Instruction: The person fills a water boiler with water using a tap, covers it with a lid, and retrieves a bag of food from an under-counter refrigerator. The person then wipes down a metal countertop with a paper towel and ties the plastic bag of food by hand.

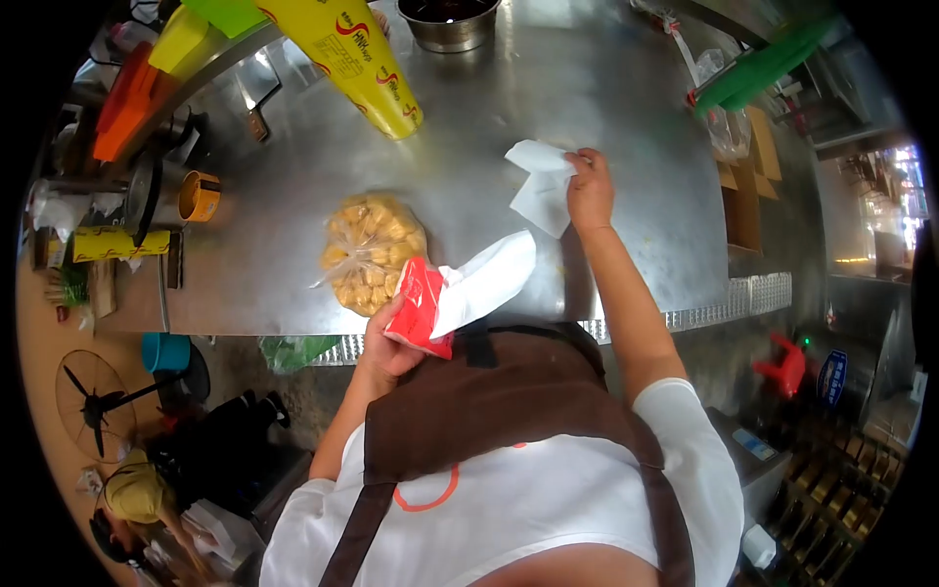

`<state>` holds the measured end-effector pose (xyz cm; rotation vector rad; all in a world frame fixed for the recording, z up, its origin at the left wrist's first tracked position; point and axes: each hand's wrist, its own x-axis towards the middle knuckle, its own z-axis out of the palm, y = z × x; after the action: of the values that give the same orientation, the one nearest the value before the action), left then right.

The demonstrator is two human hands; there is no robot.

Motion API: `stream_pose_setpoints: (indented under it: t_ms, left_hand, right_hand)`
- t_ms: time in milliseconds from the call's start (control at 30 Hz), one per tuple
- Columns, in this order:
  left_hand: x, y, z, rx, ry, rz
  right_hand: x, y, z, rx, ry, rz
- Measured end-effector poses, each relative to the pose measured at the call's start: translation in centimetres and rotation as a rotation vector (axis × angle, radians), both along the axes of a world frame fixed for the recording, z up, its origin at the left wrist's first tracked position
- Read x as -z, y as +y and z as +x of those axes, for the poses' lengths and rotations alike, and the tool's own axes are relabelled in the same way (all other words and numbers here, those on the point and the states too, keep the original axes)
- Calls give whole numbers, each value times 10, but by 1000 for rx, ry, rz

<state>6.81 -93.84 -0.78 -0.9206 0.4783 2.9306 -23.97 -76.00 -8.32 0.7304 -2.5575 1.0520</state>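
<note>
One red packet (419, 311), white paper (489, 281) protruding, clasped by the left hand (389, 344) at the near edge of the surface (665, 127); one folded sheet (540, 186), pinched in the right hand's (590, 193) fingers, farther in.

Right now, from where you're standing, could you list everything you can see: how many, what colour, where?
Metal table: 1, silver-grey, centre
Bag of chunks: 1, clear with yellow contents, near table edge
Red packet: 1, red, right of bag
White sheet: 1, white, at packet
Loose white sheet: 1, white, over table
Printed roll: 1, yellow, top
Metal bowl: 1, silver, far side
Tub: 1, orange, left
Fan: 1, black, lower left
Co-worker: 1, yellowish top, lower left
Surrounding clutter: too crowded to count
Apron: 1, brown, on wearer
Left hand: 1, bare, holding packet
Right hand: 1, bare, holding loose sheet
</note>
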Motion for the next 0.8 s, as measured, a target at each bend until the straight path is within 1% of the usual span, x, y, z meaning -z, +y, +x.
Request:
stream_pose_setpoints:
  t_ms: [33, 67, 133, 200, 267, 333, 367, 400, 467, 500, 533, 567, 600, 633, 667, 733, 767, 800]
  left_hand:
    - [-1, 0, 3, -46, -34, -13]
    - [-2, 1, 8, -51, -36, -14]
    - [-5, -1, 19, -117, -40, 20]
    - [-1, -5, 29, -118, -63, -6]
    - [1, -5, 37, -136, -28, -4]
    - [-5, -3, 39, -133, -50, -8]
    - [-7, -3, 35, -128, -13, -2]
    - [-7, -4, 30, -121, 30, 2]
    - [-5, -6, 23, -109, 20, 7]
    - [-9, -8, 20, -106, 10, -1]
    - [-12, -10, 16, -104, 1, -12]
    - [-14, -12, 15, -97, -18, -46]
    - [-14, -12, 16, -98, -20, -46]
    - [-15, -14, 16, -95, 47, -55]
    - [-16, -17, 15, -87, 120, -67]
    - [-7, -22, 17, -88, 124, -38]
    - [-7, -20, 18, -100, 132, -37]
    - [-6, -18, 20, -107, 135, -31]
  right_hand:
    - [13, -9, -2, -21, 58, 63]
    - [25, -17, 1, -26, 57, 62]
    - [45, -34, 10, -191, 95, 246]
    - [30, -55, 48, -157, 121, 341]
    - [24, -66, 72, -320, 48, 327]
    - [26, -78, 94, -475, -46, 352]
    - [27, -77, 102, -615, -42, 303]
    - [31, -74, 100, -604, -33, 305]
    - [40, -67, 97, -746, -48, 233]
    - [44, -68, 75, -609, -114, 495]
    - [27, -48, 60, -402, 8, 482]
    - [27, -30, 37, -250, -31, 403]
    - [25, -13, 18, -154, 12, 425]
    - [23, -3, 7, -94, 16, 424]
    - [26, -6, 11, -87, 20, 419]
    - [34, -20, 27, -149, -102, 333]
    - [36, -33, 53, -308, -147, 272]
    - [52, -47, 85, -403, -30, 374]
